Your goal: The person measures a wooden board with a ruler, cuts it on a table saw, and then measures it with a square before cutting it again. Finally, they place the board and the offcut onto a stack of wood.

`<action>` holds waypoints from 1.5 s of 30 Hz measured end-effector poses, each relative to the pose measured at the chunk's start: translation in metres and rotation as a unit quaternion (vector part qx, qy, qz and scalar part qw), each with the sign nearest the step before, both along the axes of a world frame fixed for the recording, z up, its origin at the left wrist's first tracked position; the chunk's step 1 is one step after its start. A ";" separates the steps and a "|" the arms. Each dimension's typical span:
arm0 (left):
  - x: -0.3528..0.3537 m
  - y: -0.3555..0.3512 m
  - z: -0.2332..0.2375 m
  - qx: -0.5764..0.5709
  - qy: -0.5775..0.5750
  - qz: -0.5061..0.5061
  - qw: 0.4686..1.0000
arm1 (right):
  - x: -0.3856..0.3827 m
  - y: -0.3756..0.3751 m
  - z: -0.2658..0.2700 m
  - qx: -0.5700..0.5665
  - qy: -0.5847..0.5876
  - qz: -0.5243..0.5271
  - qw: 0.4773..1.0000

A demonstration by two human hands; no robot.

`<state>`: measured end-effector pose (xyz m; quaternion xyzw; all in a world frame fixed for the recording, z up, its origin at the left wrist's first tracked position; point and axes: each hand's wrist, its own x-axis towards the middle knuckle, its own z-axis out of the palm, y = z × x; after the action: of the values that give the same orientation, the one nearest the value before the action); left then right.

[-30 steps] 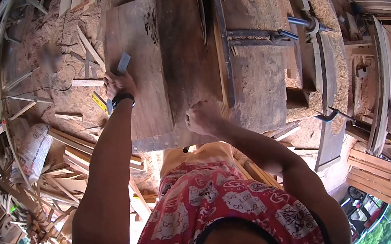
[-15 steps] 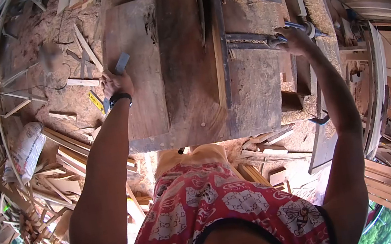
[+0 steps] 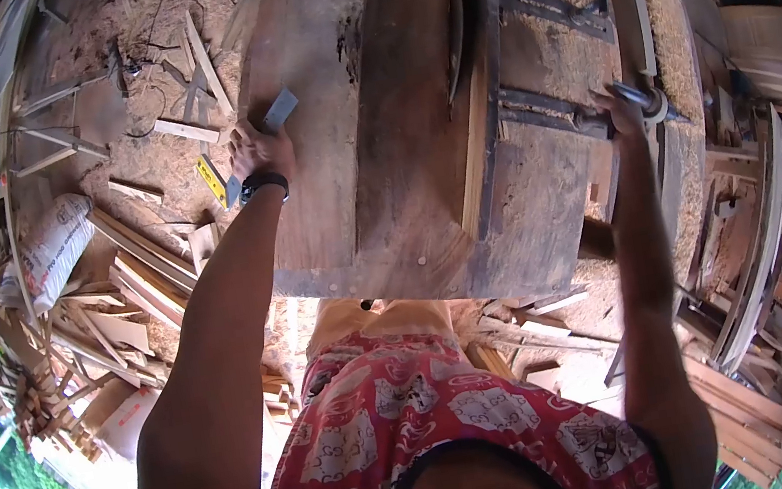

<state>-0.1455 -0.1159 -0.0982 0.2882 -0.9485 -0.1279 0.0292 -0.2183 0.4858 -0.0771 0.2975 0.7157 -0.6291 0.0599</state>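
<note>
My left hand point(image 3: 262, 154) is closed over the blade of a try square on the left side of the wooden saw table point(image 3: 322, 154). Its yellow handle point(image 3: 211, 178) sticks out at the table's left edge, and the grey blade end point(image 3: 281, 109) shows beyond my fingers. Over on the right, my right hand point(image 3: 627, 116) is wrapped round a metal clamp point(image 3: 633, 93) at the outer end of a dark metal arm point(image 3: 543, 110); its far part is partly hidden. Between my hands, a circular saw blade point(image 3: 455, 45) rises from the table beside a long wooden fence point(image 3: 483, 129).
A second metal arm point(image 3: 553, 8) lies farther back. Sawdust point(image 3: 671, 20) piles along the right side. Offcuts point(image 3: 155, 290) and a white sack point(image 3: 56, 249) lie on the floor at left. Boards point(image 3: 755, 241) lean at the far right.
The whole view has shifted, so the table appears farther right and slightly lower. My left hand stays on the square. My right hand has shifted a little towards me at the clamp.
</note>
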 end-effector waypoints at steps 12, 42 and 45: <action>0.004 -0.003 0.008 0.050 0.002 0.009 0.999 | 0.036 -0.033 0.094 0.546 0.240 0.594 0.540; 0.029 -0.016 -0.006 0.066 0.014 -0.041 0.997 | 0.246 -0.326 0.060 0.153 0.006 0.308 0.939; 0.083 -0.017 -0.012 -0.010 0.047 -0.071 0.996 | 0.300 -0.402 0.015 0.155 0.003 0.266 0.951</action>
<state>-0.0621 -0.1333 -0.1098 0.2134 -0.9654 -0.1339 0.0677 0.0813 0.0841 -0.0618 0.0998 0.8578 -0.4724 0.1760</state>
